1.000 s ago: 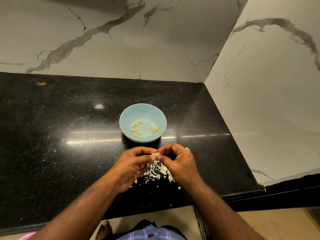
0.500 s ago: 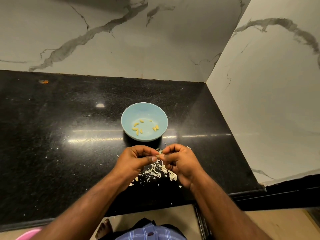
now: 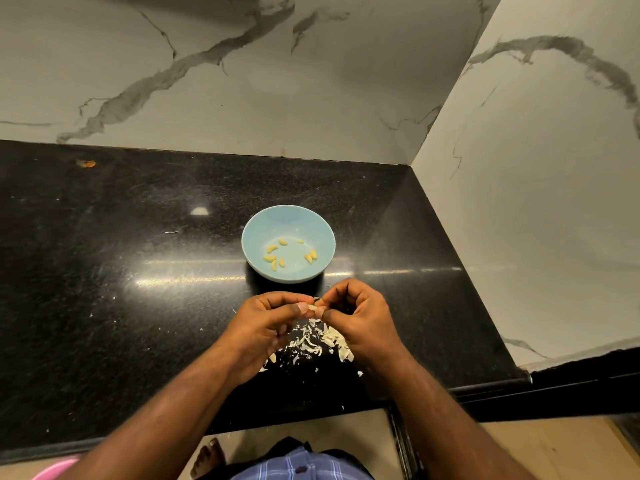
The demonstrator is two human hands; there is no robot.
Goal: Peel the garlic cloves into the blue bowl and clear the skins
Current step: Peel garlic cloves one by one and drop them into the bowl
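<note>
Where the fingertips of both hands meet, a small pale garlic clove (image 3: 312,307) is pinched between them, held above the counter and just short of the bowl's near rim. The left hand (image 3: 263,327) has its thumb and forefinger pressed on the clove's left end, the other fingers curled in toward the palm. The right hand (image 3: 360,320) pinches the clove's right end with thumb and forefinger, its remaining fingers bent and arched above. How much skin is left on the clove is too small to tell.

Just beyond the fingertips stands the round light-blue ceramic bowl (image 3: 256,233), upright on the polished black speckled stone countertop (image 3: 121,306). In its bottom lie several small yellowish peeled garlic cloves (image 3: 275,258), in two loose groups, one toward the left-hand side and a smaller one toward the right-hand side.

Directly beneath the fingers and between the two wrists, a loose heap of thin white papery garlic skins (image 3: 317,342) lies on the countertop, partly hidden by the hands; a few stray flakes lie scattered nearer the counter's front edge and out to the left of the left hand.

Well beyond the bowl, grey-veined white marble wall panels (image 3: 311,98) rise behind and to the right of the right hand.
</note>
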